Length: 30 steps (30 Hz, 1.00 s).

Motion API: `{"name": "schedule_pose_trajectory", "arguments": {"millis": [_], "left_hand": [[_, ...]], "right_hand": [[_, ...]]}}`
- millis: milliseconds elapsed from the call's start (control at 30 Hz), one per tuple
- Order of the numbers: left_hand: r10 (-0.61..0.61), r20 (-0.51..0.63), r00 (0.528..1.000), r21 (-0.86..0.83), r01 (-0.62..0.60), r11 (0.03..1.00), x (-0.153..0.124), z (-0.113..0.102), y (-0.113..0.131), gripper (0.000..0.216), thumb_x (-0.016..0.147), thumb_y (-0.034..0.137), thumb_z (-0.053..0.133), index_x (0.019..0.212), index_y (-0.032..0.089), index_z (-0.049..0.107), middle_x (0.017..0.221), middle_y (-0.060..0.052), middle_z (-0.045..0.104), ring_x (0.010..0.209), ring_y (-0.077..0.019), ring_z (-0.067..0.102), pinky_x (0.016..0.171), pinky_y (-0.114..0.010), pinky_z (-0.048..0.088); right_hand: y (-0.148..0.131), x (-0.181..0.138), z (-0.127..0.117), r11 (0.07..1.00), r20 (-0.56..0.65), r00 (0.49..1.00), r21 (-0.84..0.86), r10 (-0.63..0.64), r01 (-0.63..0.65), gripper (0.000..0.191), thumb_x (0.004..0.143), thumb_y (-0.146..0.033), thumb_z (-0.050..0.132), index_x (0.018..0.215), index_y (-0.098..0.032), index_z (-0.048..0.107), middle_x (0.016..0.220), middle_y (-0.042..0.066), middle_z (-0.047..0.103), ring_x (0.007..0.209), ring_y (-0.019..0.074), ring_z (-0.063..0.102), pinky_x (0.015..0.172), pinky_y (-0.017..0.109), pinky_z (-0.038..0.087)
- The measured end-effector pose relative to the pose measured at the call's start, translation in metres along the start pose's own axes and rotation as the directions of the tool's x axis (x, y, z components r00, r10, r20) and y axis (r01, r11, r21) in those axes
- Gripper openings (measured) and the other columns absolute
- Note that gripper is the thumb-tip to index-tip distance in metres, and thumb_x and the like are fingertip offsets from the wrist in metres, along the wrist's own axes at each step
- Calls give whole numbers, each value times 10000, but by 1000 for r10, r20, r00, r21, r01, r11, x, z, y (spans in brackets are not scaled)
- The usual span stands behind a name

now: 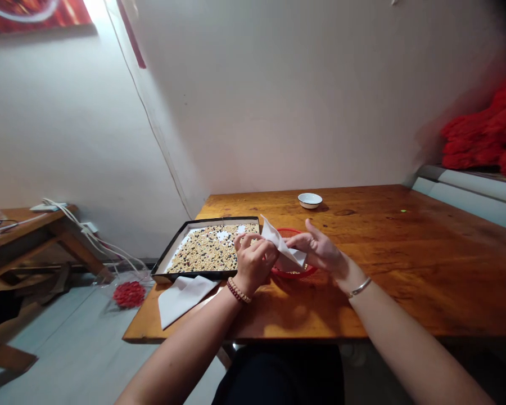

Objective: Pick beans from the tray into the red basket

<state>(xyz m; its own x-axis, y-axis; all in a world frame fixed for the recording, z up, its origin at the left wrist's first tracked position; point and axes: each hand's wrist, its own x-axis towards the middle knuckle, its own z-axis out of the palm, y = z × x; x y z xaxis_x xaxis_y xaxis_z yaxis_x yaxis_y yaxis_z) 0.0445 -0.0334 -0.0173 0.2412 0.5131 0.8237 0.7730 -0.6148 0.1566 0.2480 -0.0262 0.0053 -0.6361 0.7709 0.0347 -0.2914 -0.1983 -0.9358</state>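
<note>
My left hand (255,261), with a beaded bracelet at the wrist, has its fingers curled round the near-left edge of a folded white sheet (280,247). From the other side my right hand (320,250) grips the sheet with its fingers, while its thumb points up. Whether the sheet is paper or cloth I cannot tell. It is held above a red plastic basket (287,232), which it partly hides; a few beans show inside. Left of my hands, a shallow black-rimmed tray (181,277) holds mixed yellow and dark beans (206,247).
Another white sheet (183,295) lies at the table's near-left edge. A white enamel bowl (310,200) stands at the back of the wooden table (383,253). Cables (96,242) hang from a side table; a clear bag with red contents (129,294) sits on the floor.
</note>
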Motion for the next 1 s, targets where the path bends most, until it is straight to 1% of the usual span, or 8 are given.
{"name": "schedule_pose_trajectory", "arguments": {"millis": [200,367,467,567,633,700,800,1000], "left_hand": [[37,-73,997,-36,-39,999,-5,7,-1,177,895,235,690,725,278,661,723,28,726,930,-222,672,1073,-447,332],[-23,-172,985,-88,8,996,-6,12,-2,99,863,283,751,841,260,657,820,11,744,862,-200,677,1058,-424,370],[-35,-141,989,-118,18,993,-6,12,-5,136,856,278,774,879,264,641,811,19,751,881,-210,680,1071,-432,367],[-11,-90,996,-135,-1,991,-5,11,-6,173,849,264,793,924,271,637,798,33,760,895,-218,680,1086,-435,354],[3,-83,997,-123,-14,992,-3,10,-6,172,855,257,787,934,268,635,814,32,764,906,-218,679,1091,-430,346],[15,-88,996,-102,-24,995,-1,8,-5,144,872,248,763,941,258,636,847,26,766,910,-210,678,1085,-417,345],[39,-72,997,-72,-44,996,0,6,-5,108,890,235,731,954,248,645,866,28,761,907,-194,672,1070,-396,348],[77,-15,997,7,-77,997,-1,5,-10,257,809,307,840,979,248,657,864,12,742,926,-220,650,1021,-396,383]], "right_hand": [[4,6,1,991,-184,975,-62,-127,117,306,794,-387,762,1051,-221,778,979,43,787,808,178,692,734,264,538],[10,12,1,953,-234,947,-258,-220,157,298,727,-378,850,963,-213,774,938,21,762,776,151,660,686,230,515],[15,20,-4,915,-322,922,-398,-212,72,230,656,-351,884,782,-199,765,793,17,745,707,171,628,615,252,479],[19,30,-11,873,-504,837,-482,-213,-68,205,609,-257,889,570,-230,690,611,-2,680,633,171,569,548,261,423],[21,33,-14,876,-556,806,-472,-206,-102,193,621,-247,874,564,-239,690,605,2,686,631,178,568,555,269,435],[22,32,-15,906,-522,832,-418,-189,-57,165,653,-327,853,638,-219,729,664,15,717,620,174,574,561,277,449],[23,24,-13,921,-418,892,-389,-174,-2,299,614,-419,861,669,-157,728,675,21,710,584,148,550,557,268,428],[14,14,-5,860,-272,958,-507,-88,-65,336,560,-400,891,693,-129,742,661,6,701,603,139,547,602,266,437]]}}
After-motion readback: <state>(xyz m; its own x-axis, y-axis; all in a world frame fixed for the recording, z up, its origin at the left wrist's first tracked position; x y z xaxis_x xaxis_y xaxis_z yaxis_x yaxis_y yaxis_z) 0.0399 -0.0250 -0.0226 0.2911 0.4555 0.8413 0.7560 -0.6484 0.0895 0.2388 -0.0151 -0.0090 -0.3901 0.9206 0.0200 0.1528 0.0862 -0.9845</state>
